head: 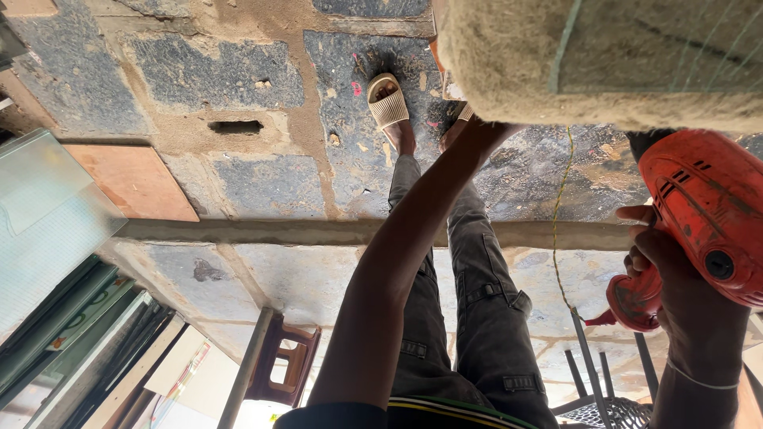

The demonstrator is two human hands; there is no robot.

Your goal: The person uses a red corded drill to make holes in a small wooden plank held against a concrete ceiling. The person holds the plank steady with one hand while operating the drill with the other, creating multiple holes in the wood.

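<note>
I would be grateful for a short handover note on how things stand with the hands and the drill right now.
Right hand: gripping the handle of the orange power drill, held just below the beige padded slab.
Left hand: its arm reaches forward under the slab's edge; the hand itself is hidden, so its grip cannot be told.
A yellow cord hangs beside the drill.
Done: drill in hand at the slab.
Left: no hole or fixing shows; whether the bit touches the slab cannot be told.
</note>
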